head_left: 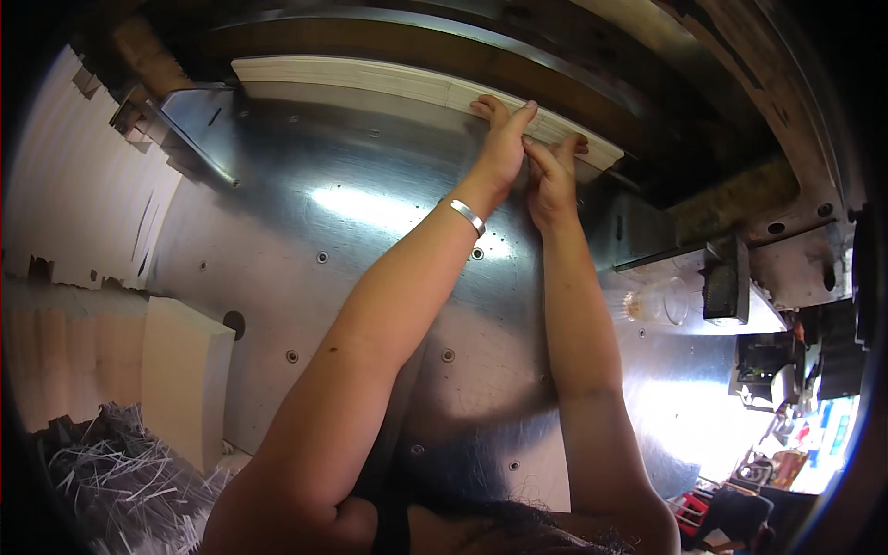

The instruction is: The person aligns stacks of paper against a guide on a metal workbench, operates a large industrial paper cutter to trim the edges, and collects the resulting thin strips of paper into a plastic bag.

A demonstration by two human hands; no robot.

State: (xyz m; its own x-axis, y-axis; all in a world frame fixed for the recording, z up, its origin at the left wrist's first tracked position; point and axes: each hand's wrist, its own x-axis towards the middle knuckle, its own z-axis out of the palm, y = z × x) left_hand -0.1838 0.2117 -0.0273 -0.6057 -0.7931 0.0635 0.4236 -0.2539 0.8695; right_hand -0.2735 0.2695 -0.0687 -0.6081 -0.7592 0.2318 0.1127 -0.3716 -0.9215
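Along the far side of the metal table (388, 277) lies a long, narrow stack of cream paper (370, 80), tucked close under a dark machine beam. Both my arms stretch out to its right half. My left hand (504, 148), with a silver bracelet (468, 217) on the wrist, has its fingers apart against the stack's near edge. Just to its right, my right hand (555, 185) also touches the stack with fingers extended, its thumb side near the left hand. Neither hand grips anything that I can see; some fingertips are partly hidden.
The machine's dark beam (388, 42) spans the far side. A metal side plate (199, 129) stands at the far left. Cream paper stacks (190, 370) and shredded trimmings (129, 472) are at left. On the right sit a clear cup (664, 301) and a dark block (726, 282).
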